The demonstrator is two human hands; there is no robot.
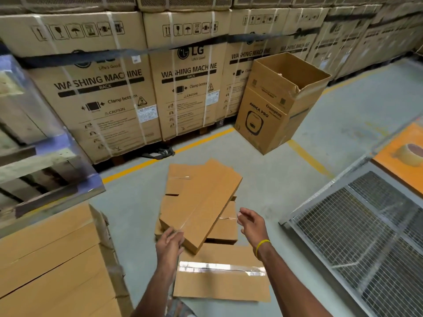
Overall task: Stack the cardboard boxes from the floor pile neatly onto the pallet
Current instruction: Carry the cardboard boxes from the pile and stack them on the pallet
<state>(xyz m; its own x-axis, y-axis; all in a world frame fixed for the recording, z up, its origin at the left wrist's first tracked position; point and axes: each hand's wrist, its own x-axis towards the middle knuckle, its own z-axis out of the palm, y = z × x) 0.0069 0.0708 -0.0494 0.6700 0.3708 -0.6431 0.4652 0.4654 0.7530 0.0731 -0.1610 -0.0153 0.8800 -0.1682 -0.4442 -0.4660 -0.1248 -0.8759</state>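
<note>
Head view looked down on the floor pile, where a long cardboard box [201,202] lay slantwise on top of smaller boxes [225,229], its near end pointing at the person and lying between the two hands. Nearer the person, a flat box [219,282] sealed with clear tape rested on the floor [297,179], partly beneath both forearms.

Both arms reached forward and down from the bottom edge of the view. The left hand [170,245] was back-up at the near left corner of the long box, its fingers [176,233] loosely extended and slightly apart. Blur hid whether they pressed the cardboard. The right hand [251,225], with a yellow wristband [262,244], hovered just beside the long box's right edge over a smaller box. Its palm was turned inward, its fingers [246,212] spread and relaxed, holding nothing.

A stack of similar boxes [52,259] stood to the left. Strapped washing machine cartons [103,88] lined the far side behind a yellow floor line [160,159], with an open-topped carton [279,104] in front of them and a wire mesh cage [366,236] on the right.
</note>
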